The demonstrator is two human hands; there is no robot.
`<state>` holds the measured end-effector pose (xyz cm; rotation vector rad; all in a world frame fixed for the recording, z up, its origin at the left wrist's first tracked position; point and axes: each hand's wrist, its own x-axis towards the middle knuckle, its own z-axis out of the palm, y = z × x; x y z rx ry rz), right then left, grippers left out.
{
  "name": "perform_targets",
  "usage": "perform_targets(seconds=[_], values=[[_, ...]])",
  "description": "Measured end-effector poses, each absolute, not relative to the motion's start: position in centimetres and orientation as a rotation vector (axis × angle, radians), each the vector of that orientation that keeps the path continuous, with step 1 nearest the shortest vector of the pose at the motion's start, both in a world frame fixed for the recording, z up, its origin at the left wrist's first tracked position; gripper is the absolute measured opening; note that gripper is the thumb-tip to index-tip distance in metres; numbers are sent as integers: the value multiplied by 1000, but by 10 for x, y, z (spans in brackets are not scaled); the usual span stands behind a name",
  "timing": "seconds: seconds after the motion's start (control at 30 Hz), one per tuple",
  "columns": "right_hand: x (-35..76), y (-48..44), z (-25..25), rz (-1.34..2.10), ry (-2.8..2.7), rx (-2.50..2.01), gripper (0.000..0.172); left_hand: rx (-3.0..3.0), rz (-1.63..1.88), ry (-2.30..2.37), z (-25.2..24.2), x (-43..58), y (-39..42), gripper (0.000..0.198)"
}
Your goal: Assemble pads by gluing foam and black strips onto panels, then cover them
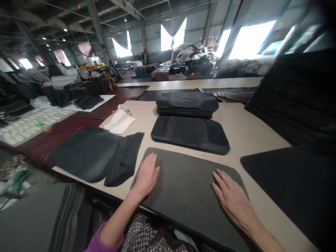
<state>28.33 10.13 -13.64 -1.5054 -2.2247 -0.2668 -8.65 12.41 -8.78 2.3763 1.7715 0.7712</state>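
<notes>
Dark pad (183, 189) lies flat at near edge of table (249, 133), slightly overhanging. Left hand (147, 175) and right hand (231, 197) press on it, fingers open, gripping nothing. Pad looks light, felt-like, semi-stiff, not slippery. Best hold is probably the overhanging near edge.

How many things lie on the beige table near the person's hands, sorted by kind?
Dark grey rounded flat pads lying singly: 3 (nearest pad under the left hand and right hand, middle pad, right pad)
Stack of dark grey pads: 1
Heap of dark folded fabric: 1
White cloth: 1
Total: 6
Blurred black bulk at far right left out.
</notes>
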Motion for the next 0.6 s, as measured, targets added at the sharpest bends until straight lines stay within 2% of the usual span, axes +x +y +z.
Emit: perform_targets(seconds=[0.13, 0.33, 0.6], values=[[289, 102, -143, -265, -2232, -1522, 58, 2225, 884, 1980, -98, -126, 119, 51], [285, 101, -138, -264, -2234, -1534, 57, 2272, 934, 1936, -104, -124, 124, 41], [284, 100, -136, -267, -2235, -1536, 57, 2452, 728, 1950, -92, -123, 122, 25]])
